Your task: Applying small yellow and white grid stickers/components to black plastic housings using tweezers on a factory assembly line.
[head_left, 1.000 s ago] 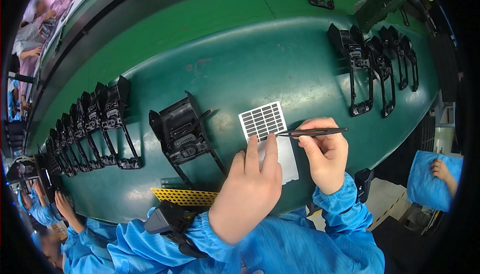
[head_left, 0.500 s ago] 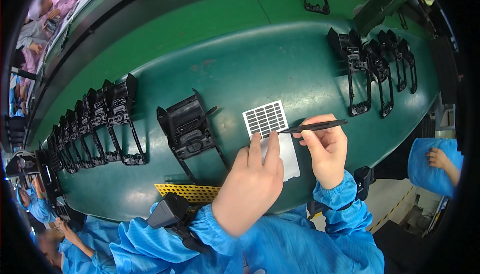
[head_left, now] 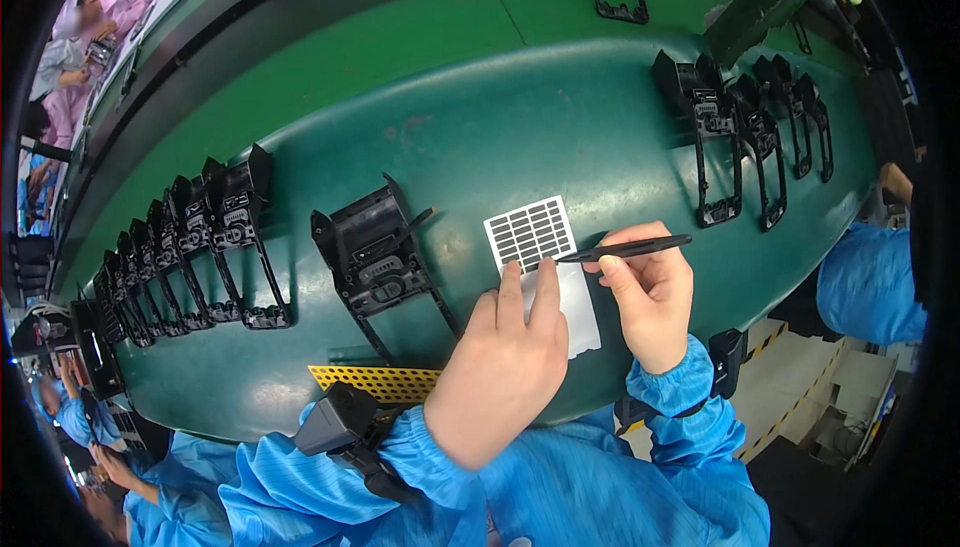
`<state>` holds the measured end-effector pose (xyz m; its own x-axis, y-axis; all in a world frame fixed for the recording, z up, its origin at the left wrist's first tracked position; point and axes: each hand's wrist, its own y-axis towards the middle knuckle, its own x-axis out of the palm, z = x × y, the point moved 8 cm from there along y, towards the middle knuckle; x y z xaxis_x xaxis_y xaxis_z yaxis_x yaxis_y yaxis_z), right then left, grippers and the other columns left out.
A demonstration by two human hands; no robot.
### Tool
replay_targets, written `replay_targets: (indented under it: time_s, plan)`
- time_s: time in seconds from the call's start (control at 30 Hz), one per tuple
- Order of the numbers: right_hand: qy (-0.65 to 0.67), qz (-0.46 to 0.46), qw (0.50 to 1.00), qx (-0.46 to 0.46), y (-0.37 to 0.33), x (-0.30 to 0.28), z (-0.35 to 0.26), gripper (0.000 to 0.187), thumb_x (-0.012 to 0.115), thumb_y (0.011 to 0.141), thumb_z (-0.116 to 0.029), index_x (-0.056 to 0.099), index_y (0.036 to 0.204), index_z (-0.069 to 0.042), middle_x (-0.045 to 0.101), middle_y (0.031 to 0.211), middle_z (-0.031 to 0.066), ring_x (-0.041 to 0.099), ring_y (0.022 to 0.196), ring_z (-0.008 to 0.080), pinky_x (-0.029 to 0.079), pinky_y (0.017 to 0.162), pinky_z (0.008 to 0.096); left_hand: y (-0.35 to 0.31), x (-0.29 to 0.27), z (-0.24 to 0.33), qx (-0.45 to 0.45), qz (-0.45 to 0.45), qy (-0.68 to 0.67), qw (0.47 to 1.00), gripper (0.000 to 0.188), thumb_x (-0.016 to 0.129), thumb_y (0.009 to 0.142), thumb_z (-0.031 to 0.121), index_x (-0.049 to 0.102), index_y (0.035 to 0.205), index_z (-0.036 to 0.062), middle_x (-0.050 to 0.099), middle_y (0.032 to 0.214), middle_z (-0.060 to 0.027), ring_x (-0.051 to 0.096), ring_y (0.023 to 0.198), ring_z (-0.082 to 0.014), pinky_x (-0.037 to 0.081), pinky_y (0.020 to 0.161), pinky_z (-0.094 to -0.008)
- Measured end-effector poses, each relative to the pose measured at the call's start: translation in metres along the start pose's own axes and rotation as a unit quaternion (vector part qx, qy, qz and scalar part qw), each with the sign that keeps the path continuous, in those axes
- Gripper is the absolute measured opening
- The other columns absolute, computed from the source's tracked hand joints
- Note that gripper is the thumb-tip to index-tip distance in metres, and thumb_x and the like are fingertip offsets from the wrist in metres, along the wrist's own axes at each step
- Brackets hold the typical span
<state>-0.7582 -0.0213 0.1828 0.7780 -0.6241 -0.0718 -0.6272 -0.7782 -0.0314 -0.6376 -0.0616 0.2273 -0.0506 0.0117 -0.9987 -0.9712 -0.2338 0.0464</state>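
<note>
Person's bare left hand (head_left: 500, 377) lies palm-down, grasping nothing, w/ two fingertips pressed on the lower edge of the white rectangular sheet w/ rows of small black oblong patches (head_left: 531, 233); sheet lies on the smooth dark-green bench top (head_left: 480, 127), btwn the hands' near side and open bench beyond. Bare right hand (head_left: 655, 302) pinches the slim black pointed tweezers (head_left: 645, 246) like a pen, tip angled L & down, right beside LH's nearer fingertip at the sheet's lower R corner; can't tell if tip touches a patch or if its prongs meet. Plain pale backing strip (head_left: 580, 317) runs from there toward the person, partly under LH. For good work here, I'd say: press sheet flat w/ LH tips close to the point, but not in its path, bc a slip could nick skin. Low, shallow tip angle prob. better than steep; digging in might score the sheet or bend a patch. Light pinch, RH steadied if poss. Large black plastic frame w/ two long legs (head_left: 375, 262) sits just L of the sheet, apart from it; mind LH's sleeve re: its legs & the yellow perforated strip (head_left: 375, 385).
</note>
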Motion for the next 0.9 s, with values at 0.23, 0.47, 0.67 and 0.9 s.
replay_targets:
  time_s: [0.23,0.47,0.67,0.9]
  plan:
    - [0.030,0.011,0.999,0.014,-0.001,-0.004,0.002,0.012,0.059,0.088,0.002,0.055,0.099,0.002,0.062,0.090,0.0076,0.065,0.082,0.0149,0.052,0.071,0.0263,0.002,-0.001,0.002,0.005,0.001,0.002,1.000,0.015,0.057,0.074,0.010,0.058,0.076,-0.0041,0.057,0.120,-0.0219,0.058,0.106,-0.0362,0.052,0.082,-0.0351]
    - [0.060,0.032,0.998,0.012,0.001,-0.007,0.004,0.014,0.059,0.089,-0.001,0.054,0.101,0.000,0.062,0.092,0.0068,0.065,0.079,0.0152,0.051,0.066,0.0246,0.000,-0.010,-0.012,0.001,0.026,-0.117,0.993,0.013,0.059,0.074,0.008,0.059,0.077,-0.0043,0.056,0.121,-0.0214,0.061,0.101,-0.0318,0.052,0.080,-0.0341]
    - [0.092,0.063,0.994,0.002,-0.002,-0.024,-0.014,0.013,0.056,0.089,-0.002,0.053,0.102,0.002,0.061,0.092,0.0105,0.065,0.077,0.0181,0.053,0.064,0.0259,-0.035,-0.070,-0.060,-0.148,-0.015,-0.487,0.861,0.013,0.052,0.083,0.005,0.057,0.088,-0.0060,0.065,0.103,-0.0201,0.067,0.082,-0.0226,0.052,0.073,-0.0299]
    - [0.158,-0.045,0.986,-0.007,-0.008,0.037,-0.047,0.015,0.059,0.088,-0.003,0.053,0.102,0.002,0.062,0.091,0.0127,0.066,0.076,0.0199,0.054,0.062,0.0272,-0.141,-0.026,-0.115,-0.342,0.203,-0.753,0.524,0.020,0.048,0.094,0.019,0.052,0.094,-0.0004,0.066,0.100,-0.0235,0.066,0.080,-0.0175,0.053,0.074,-0.0294]
